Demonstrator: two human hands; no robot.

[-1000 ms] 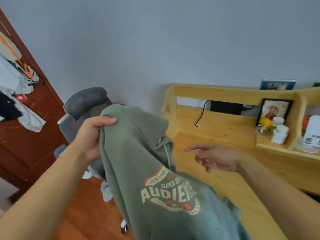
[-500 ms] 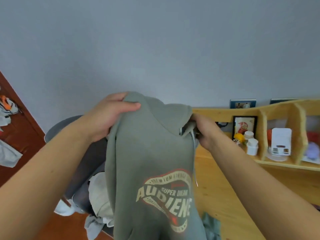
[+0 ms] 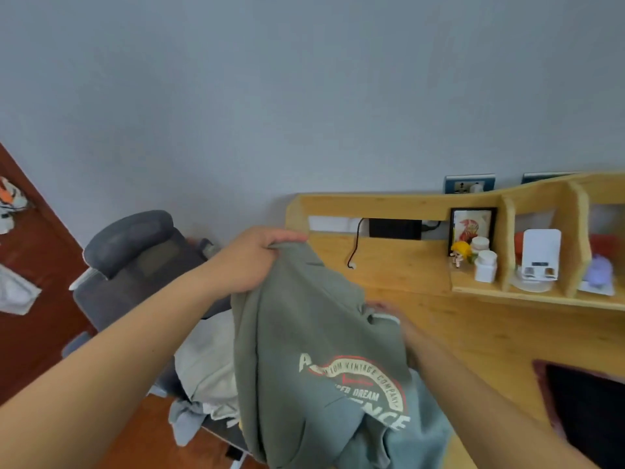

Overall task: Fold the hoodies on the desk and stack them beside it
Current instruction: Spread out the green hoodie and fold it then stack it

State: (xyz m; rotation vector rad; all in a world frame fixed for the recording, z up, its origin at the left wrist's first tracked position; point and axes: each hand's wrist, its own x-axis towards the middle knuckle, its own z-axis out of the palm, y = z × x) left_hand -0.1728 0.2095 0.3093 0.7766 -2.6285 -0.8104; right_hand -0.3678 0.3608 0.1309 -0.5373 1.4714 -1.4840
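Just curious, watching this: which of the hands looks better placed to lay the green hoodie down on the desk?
Probably the right hand: it is low at the green hoodie, over the desk. The left hand grips the top edge, up over the chair.

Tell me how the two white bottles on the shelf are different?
The front bottle stands nearer the shelf edge; the back bottle sits behind it, by the picture frame. The front bottle shows fully; the back bottle is partly hidden by it. The front bottle looks bigger, maybe only because it is closer. Both are white, upright and capped.
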